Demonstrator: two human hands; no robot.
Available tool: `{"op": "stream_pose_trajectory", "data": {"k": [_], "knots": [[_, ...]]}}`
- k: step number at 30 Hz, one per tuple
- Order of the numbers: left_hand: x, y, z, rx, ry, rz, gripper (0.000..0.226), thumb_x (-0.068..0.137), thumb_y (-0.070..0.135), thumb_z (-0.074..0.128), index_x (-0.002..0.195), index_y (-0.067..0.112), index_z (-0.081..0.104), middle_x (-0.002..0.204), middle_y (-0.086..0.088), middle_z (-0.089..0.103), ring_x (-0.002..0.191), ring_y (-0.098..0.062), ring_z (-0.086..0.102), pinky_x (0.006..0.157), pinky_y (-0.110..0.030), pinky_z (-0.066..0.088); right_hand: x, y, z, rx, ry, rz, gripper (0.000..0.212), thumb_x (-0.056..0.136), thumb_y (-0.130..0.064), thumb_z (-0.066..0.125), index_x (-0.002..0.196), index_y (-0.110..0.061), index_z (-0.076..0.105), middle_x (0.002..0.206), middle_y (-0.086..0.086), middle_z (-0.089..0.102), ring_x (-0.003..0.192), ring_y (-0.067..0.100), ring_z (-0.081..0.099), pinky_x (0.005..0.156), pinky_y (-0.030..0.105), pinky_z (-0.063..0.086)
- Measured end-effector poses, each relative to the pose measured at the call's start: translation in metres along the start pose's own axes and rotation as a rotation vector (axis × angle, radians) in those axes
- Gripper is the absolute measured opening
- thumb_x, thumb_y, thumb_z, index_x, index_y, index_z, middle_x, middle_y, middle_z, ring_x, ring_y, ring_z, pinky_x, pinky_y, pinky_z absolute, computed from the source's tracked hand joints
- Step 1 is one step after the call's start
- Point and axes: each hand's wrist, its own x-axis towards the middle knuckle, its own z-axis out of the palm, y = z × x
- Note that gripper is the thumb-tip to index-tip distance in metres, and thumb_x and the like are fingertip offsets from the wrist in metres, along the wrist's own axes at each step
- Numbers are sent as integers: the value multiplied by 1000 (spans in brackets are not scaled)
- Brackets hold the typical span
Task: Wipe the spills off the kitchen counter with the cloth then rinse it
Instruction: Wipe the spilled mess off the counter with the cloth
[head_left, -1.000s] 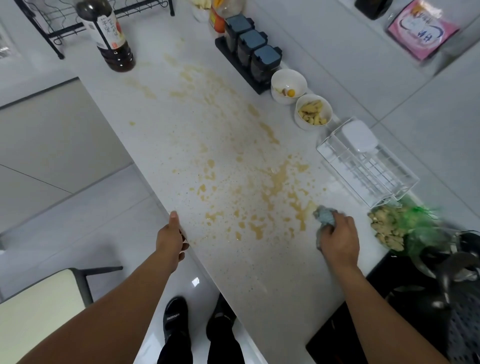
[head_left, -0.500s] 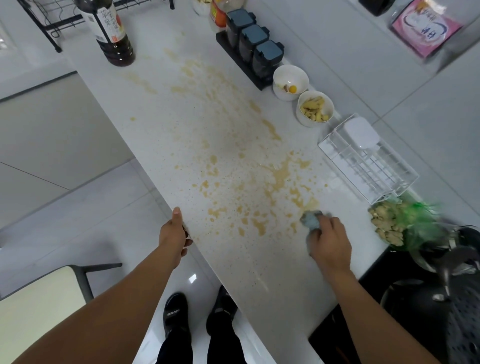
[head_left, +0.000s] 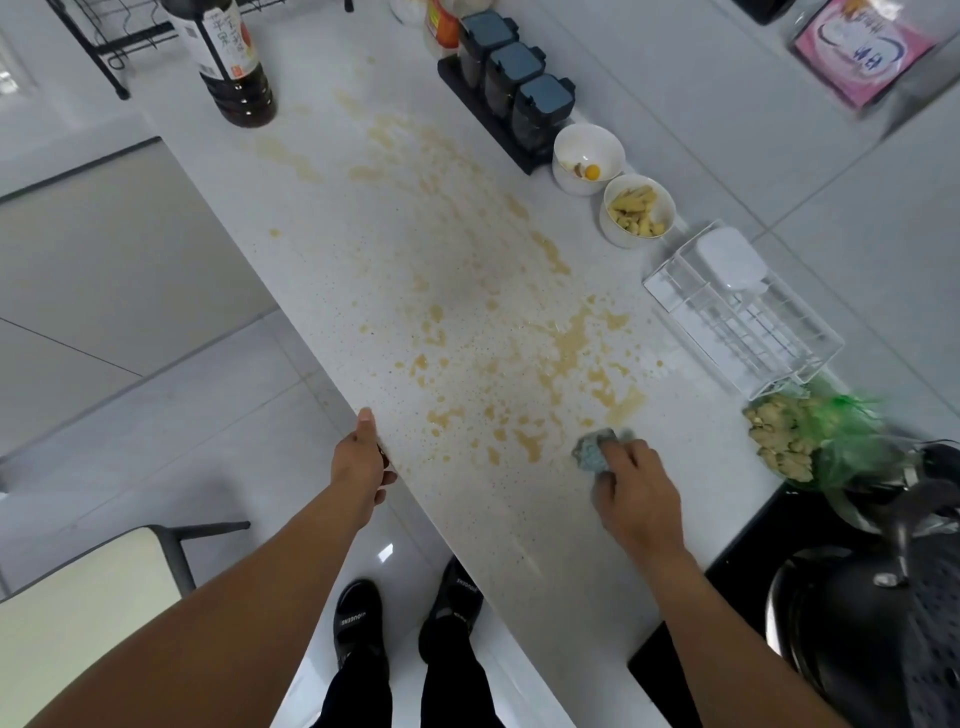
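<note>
Sticky counter mid-wipe

White counter (head_left: 519, 519) with tan spills (head_left: 566, 348) all over. Left hand (head_left: 361, 462) holds the near edge, right hand (head_left: 636, 499) grips a balled-up cloth (head_left: 595, 451) on the top beside the nearest splotches. Bottle (head_left: 228, 57) stands at the far end

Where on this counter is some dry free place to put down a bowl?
The near strip of the counter, between the right hand with the cloth and the black cooktop, looks bare. The middle is covered in spills. The wall side is crowded: canisters, two bowls, wire rack.
</note>
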Motion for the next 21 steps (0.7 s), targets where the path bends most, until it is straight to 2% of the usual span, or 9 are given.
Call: {"op": "stream_pose_trajectory", "data": {"k": [3,4,7,8,11,12,15,19,21], "knots": [[1,0,-1,19,-3,7,59,99,68,30,86,16,55,83,-6,57,68,-21,59,61,-32,44,-2,-7,6,25,123,450,35,85,-10,60,120,-8,62,109,17,56,97,37,51,66,40,48],[1,0,0,18,0,8,59,99,68,30,86,16,54,82,-6,56,68,-21,59,61,-32,44,-3,-17,11,-3,127,412,37,83,-8,60,120,-7,63,109,19,57,95,38,51,65,41,49],[1,0,-1,27,-5,10,59,99,69,30,86,17,54,81,-6,55,67,-21,59,59,-31,44,-11,-29,17,-56,26,-95,35,82,-5,59,116,-6,67,107,19,61,91,36,56,67,38,51],[1,0,-1,30,-10,10,59,99,69,30,86,17,54,80,-5,55,67,-20,60,59,-31,44,-11,-25,15,-28,21,-77,33,84,-8,56,115,-8,67,106,17,61,91,35,56,68,36,50],[3,1,-3,35,-12,7,57,99,68,31,86,17,54,78,-4,55,67,-19,60,58,-30,44,-13,-26,15,80,149,454,35,87,-11,58,122,-11,62,111,17,56,97,37,51,72,39,49],[3,1,-3,36,-13,9,57,99,68,31,85,17,53,77,-4,55,66,-19,60,57,-30,44,-14,-35,18,41,147,422,38,84,-7,61,122,-9,62,110,18,56,96,37,51,71,41,50],[4,1,-4,41,-30,14,59,99,68,31,84,16,51,76,-4,55,66,-20,59,57,-29,43,-20,-43,19,-59,54,-99,36,80,-3,58,114,-4,67,103,20,61,86,37,55,67,37,48],[5,1,-7,58,-32,22,59,99,67,32,84,14,53,78,-4,57,67,-21,61,56,-29,44,-21,-47,20,74,168,462,36,82,-3,62,118,-6,64,104,22,58,88,39,53,67,38,46],[5,2,-8,71,-37,20,58,100,67,32,85,15,53,80,-4,58,67,-20,61,55,-29,45,-24,-66,23,26,84,157,37,81,-1,61,117,-6,65,101,19,59,86,34,52,66,35,47]]}}
